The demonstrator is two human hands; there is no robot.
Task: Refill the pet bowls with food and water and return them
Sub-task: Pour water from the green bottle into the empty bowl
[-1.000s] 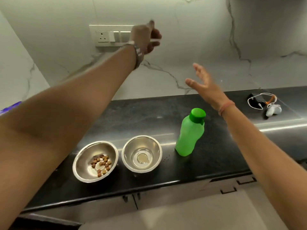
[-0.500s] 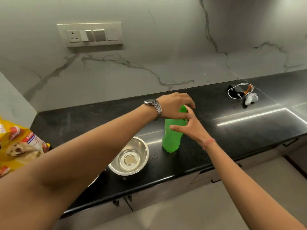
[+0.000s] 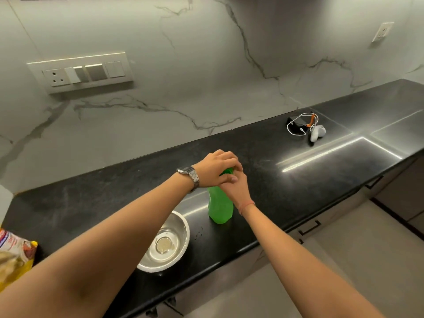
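No writing can be read; the yellow pet food bag (image 3: 13, 255) at the table's left end shows only blurred print. The green bottle (image 3: 219, 207) stands upright on the black table (image 3: 298, 180), near the front edge. The left hand (image 3: 216, 167) curls over its cap from above, and the right hand (image 3: 236, 188) wraps the bottle's neck just below. A steel bowl (image 3: 166, 245) sits just left of the bottle at the front edge, partly under the left forearm.
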